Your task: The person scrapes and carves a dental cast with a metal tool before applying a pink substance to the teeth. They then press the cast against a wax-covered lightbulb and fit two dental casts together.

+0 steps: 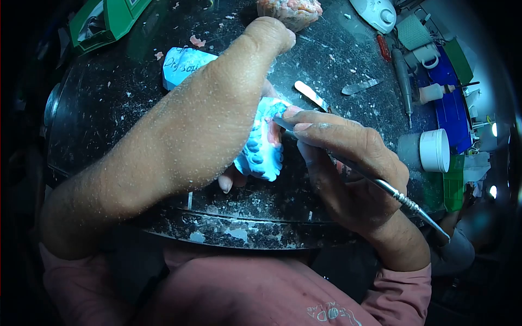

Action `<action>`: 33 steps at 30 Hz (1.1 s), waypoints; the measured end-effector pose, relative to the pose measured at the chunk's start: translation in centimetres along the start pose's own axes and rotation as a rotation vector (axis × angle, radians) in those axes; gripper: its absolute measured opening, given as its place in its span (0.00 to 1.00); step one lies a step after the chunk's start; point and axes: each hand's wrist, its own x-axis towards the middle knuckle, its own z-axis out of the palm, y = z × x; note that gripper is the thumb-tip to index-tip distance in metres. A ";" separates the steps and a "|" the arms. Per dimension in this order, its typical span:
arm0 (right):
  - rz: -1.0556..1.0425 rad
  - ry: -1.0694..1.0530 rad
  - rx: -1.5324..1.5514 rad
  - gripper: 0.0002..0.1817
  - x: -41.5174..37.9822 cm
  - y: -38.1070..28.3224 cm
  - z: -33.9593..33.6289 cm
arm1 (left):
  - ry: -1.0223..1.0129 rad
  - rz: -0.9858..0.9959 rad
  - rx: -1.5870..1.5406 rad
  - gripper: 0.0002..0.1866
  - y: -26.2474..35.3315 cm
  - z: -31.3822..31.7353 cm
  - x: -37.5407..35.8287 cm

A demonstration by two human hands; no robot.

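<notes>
A blue dental cast (260,158) with a row of teeth is held over the bench by my left hand (217,108). The hand is closed around its far side, and some of its fingers are hidden beneath. Pink wax (273,133) lies along part of the tooth row. My right hand (361,163) grips a metal wax carver (399,196) like a pen. The carver's front end meets the cast by the pink wax, and its thin rear end points down to the right.
A second blue cast (182,62) with handwriting sits behind my left wrist. Two small blades (311,95) lie ahead. To the right are a handpiece (403,81) and a white tub (434,150). A green tray (111,24) stands far left; another person (459,252) is at right.
</notes>
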 end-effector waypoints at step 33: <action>0.132 -0.026 -0.041 0.17 -0.3 -1.0 0.0 | 0.008 -0.103 -0.116 0.32 0.2 0.1 0.2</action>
